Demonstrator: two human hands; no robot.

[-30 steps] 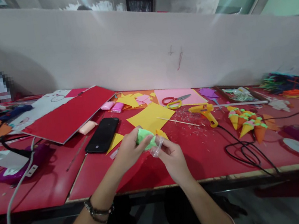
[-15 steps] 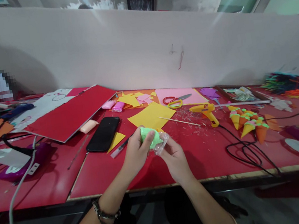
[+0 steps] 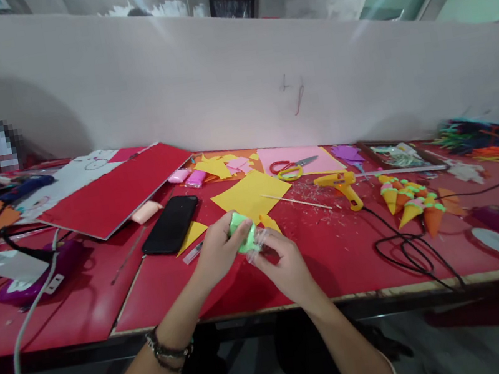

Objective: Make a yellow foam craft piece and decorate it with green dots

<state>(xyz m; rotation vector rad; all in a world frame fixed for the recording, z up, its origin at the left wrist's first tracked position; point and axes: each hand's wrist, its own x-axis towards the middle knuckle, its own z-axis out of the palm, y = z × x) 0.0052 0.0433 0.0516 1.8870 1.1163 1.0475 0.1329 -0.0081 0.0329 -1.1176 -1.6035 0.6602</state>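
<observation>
A light green lump of modelling clay (image 3: 241, 231) in a clear plastic wrapper (image 3: 254, 249) is held above the red table (image 3: 246, 288). My left hand (image 3: 216, 249) is closed round the clay, its thumb lying across the top. With thumb and fingers, my right hand (image 3: 285, 266) pinches the loose end of the wrapper. Just beyond the hands lie a yellow paper sheet (image 3: 251, 196) and a small yellow-orange piece (image 3: 269, 222). A black phone (image 3: 171, 225) rests to the left, with a clear-ended tool (image 3: 192, 254) partly hidden by my left hand.
On the right are a yellow glue gun (image 3: 344, 188) with a black cable (image 3: 412, 256) and small clay ice-cream cones (image 3: 410, 202). Scissors (image 3: 291, 169) lie at the back. Left stand a red board (image 3: 113, 193) and a purple power strip (image 3: 67, 266). A white partition (image 3: 214, 85) rises behind.
Both hands shifted slightly right, then back left with the green clay. The wrapper end now looks more bunched in my right fingers. Things on the table have stayed in place.
</observation>
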